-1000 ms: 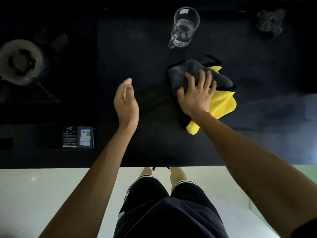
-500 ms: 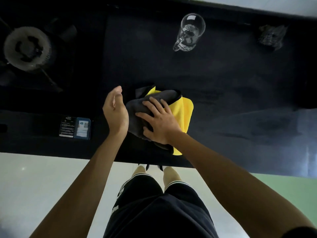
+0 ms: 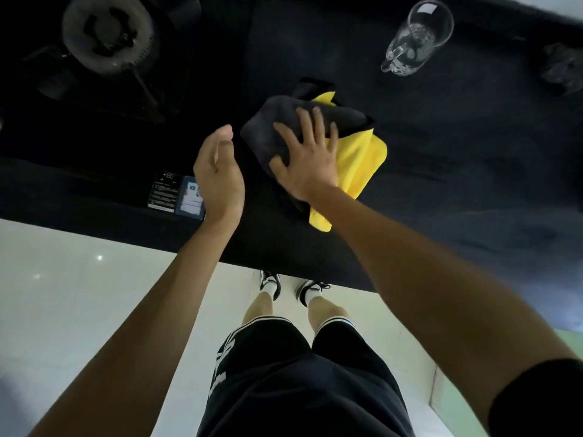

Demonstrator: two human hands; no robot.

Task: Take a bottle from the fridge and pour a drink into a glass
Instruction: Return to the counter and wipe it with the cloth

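A clear glass mug [image 3: 416,36] stands at the back of the black counter [image 3: 457,190]; its contents are hard to tell. No bottle or fridge shows. My right hand [image 3: 307,159] presses flat, fingers spread, on a grey and yellow cloth [image 3: 356,159] in the middle of the counter, the thumb dug into the grey side. Just left of the cloth my left hand [image 3: 219,171] hovers on edge, cupped and holding nothing.
A gas burner [image 3: 107,36] sits at the back left, with a label sticker [image 3: 176,195] near the counter's front edge. A dark crumpled object [image 3: 564,66] lies at the far right. Below the edge are pale floor tiles and my legs.
My right hand swept the cloth left and toward the front edge, then pushed it back up and to the right. My left hand stayed beside it. The view has tilted.
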